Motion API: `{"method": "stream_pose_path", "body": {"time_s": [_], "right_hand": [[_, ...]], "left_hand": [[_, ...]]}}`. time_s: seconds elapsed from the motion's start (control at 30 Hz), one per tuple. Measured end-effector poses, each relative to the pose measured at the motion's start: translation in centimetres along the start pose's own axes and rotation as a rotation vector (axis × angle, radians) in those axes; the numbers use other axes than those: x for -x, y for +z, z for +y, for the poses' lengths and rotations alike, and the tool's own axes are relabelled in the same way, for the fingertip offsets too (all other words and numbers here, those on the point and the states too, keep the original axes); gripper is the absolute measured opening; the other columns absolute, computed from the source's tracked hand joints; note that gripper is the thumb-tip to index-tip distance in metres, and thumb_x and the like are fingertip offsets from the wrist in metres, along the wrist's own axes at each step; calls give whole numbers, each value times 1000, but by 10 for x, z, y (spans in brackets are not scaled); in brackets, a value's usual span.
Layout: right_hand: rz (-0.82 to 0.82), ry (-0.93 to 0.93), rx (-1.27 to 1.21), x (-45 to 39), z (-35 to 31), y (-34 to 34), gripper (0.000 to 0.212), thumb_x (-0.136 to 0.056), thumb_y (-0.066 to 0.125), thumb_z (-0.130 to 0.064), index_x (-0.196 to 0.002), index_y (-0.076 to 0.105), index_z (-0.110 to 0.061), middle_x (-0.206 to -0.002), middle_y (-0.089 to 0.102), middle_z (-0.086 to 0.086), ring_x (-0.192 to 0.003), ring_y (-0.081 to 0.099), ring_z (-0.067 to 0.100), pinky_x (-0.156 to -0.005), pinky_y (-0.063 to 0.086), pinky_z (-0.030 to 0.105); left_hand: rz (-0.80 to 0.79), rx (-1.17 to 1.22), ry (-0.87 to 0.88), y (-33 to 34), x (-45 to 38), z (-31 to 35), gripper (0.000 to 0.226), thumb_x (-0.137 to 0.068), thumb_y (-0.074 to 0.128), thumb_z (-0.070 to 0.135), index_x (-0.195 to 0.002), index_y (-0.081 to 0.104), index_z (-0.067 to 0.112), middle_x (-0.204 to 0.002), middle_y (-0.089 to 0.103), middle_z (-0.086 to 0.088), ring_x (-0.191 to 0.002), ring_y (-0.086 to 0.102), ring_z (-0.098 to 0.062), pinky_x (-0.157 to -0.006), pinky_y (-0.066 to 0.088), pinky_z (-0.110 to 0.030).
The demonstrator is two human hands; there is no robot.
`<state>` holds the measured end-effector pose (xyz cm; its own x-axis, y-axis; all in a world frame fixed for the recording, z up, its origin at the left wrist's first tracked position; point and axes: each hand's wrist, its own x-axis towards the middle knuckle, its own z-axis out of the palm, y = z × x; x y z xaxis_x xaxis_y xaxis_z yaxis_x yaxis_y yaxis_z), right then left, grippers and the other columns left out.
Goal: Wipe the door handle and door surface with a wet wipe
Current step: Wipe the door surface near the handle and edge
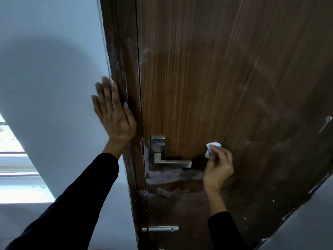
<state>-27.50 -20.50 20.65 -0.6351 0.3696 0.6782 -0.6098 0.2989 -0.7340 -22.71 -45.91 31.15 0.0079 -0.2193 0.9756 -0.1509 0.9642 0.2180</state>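
Note:
A dark brown wood-grain door (225, 73) fills the middle and right of the view, shut in its frame. A grey metal lever handle (168, 159) on a square plate sits low on the door's left side, its lever pointing right. My right hand (218, 168) pinches a small crumpled white wet wipe (210, 147) just right of the lever's tip, close to the door surface. My left hand (112, 112) lies flat with straight fingers on the white wall and the door frame (126, 87), above and left of the handle.
White smears mark the door below the handle and along the frame. A metal slide bolt (160, 228) sits lower on the door. Another metal fitting (326, 123) shows at the right edge. A white wall (45, 78) is on the left, with a bright window (12, 156) behind it.

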Motion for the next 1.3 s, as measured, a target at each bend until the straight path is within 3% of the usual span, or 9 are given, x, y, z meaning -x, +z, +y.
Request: {"method": "stream_pose_path", "body": {"time_s": [0.13, 0.23, 0.37, 0.57, 0.7, 0.87, 1.0, 1.17, 1.3], "right_hand": [[-137, 82, -7, 31, 23, -4, 23, -75, 62, 10, -82, 70, -11, -84, 62, 4, -80, 60, 14, -76, 38, 3], [-26, 309, -18, 26, 40, -13, 19, -76, 65, 7, -84, 69, -9, -85, 64, 11, -83, 63, 31, -74, 41, 12], [72, 331, -65, 2, 21, -7, 13, -78, 67, 1, -88, 69, -8, -90, 62, 5, -81, 60, 15, -76, 44, 13], [-292, 225, -40, 42, 33, -4, 24, -78, 64, 6, -81, 69, -18, -89, 63, 9, -83, 62, 19, -75, 43, 6], [-90, 524, -76, 37, 49, -14, 25, -80, 64, 1, -83, 63, -23, -97, 65, 10, -90, 62, 22, -80, 48, 25], [-147, 268, -12, 38, 20, 1, 17, -81, 57, 9, -90, 65, -3, -96, 58, 9, -84, 56, 12, -75, 38, 1], [-361, 219, 82, 62, 32, -2, 31, -74, 58, 16, -88, 66, -10, -99, 58, 9, -90, 59, 20, -82, 45, 16], [-138, 447, 77, 54, 36, -7, 27, -78, 54, 16, -90, 63, -7, -101, 53, 7, -92, 56, 20, -85, 43, 25], [-282, 189, 94, 61, 12, 5, 26, -76, 57, 16, -93, 65, -2, -101, 52, 6, -91, 53, 15, -84, 44, 20]], "left_hand": [[5, -1, 3, 0, 0, 0, 52, -96, 32, 24, -143, 26, 3, -148, 31, -25, -144, 7, -18, -118, 8, -43], [4, -3, 3, 0, 0, 1, 52, -96, 32, 25, -143, 27, 2, -148, 32, -25, -144, 12, -24, -118, 8, -43], [4, -4, 4, 0, -1, 3, 51, -98, 28, 28, -142, 28, 2, -147, 33, -26, -141, 21, -36, -117, 10, -46], [14, 4, 0, 0, 0, 1, 51, -97, 30, 26, -142, 27, 3, -147, 32, -26, -142, 16, -27, -117, 9, -45], [17, -4, 2, 1, -1, 1, 51, -96, 32, 25, -142, 27, 3, -147, 33, -25, -142, 20, -33, -117, 9, -44], [14, -9, 0, 1, -1, 2, 51, -96, 32, 25, -142, 28, 3, -147, 33, -26, -140, 22, -38, -118, 8, -42], [19, -2, -1, 0, -1, 3, 50, -96, 32, 25, -141, 28, 4, -146, 34, -26, -142, 20, -32, -118, 9, -42], [21, 2, -1, 0, -1, 2, 50, -96, 32, 24, -142, 27, 4, -146, 34, -26, -142, 16, -25, -118, 8, -41], [14, 3, 2, 1, -1, 2, 50, -95, 34, 23, -141, 28, 3, -146, 34, -27, -139, 22, -37, -118, 7, -41]]}}
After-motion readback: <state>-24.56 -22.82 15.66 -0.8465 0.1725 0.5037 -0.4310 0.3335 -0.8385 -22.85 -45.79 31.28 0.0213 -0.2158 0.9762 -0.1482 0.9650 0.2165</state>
